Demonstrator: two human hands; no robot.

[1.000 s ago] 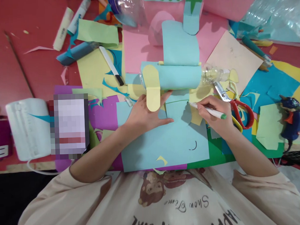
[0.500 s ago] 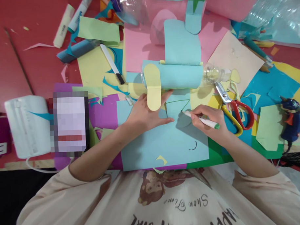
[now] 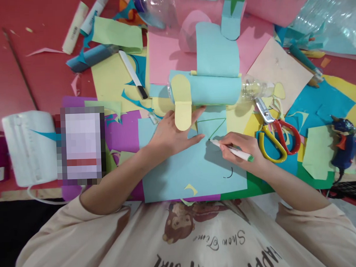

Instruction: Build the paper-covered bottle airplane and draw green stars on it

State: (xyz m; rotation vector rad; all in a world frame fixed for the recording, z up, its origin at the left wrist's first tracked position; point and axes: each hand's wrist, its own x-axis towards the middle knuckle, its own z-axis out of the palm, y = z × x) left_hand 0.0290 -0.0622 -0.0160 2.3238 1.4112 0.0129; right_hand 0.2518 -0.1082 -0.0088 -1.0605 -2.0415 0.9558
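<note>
In my right hand (image 3: 243, 152) is a white marker with a green end (image 3: 237, 152), its tip touching a light blue sheet (image 3: 193, 172). A green line runs across and slants back down to that tip on a light blue flap (image 3: 211, 126). My left hand (image 3: 175, 135) lies with fingers spread on the paper, one fingertip near the lower edge of the blue-wrapped plastic bottle (image 3: 215, 89). A rounded yellow paper strip (image 3: 182, 104) hangs from the bottle over that hand. A yellow scrap (image 3: 191, 188) rests on the sheet's near side.
Scissors with red and yellow handles (image 3: 277, 139) lie right of my right hand. A white-and-black cutter (image 3: 133, 74), glue tubes (image 3: 75, 28) and many paper scraps spread around. At left are a blurred-out screen (image 3: 81, 142) and a white box (image 3: 30, 148); at right, a dark blue glue gun (image 3: 346, 147).
My right hand has drawn the marker toward me and to the left, lengthening the slanted green line. The left hand stays almost still.
</note>
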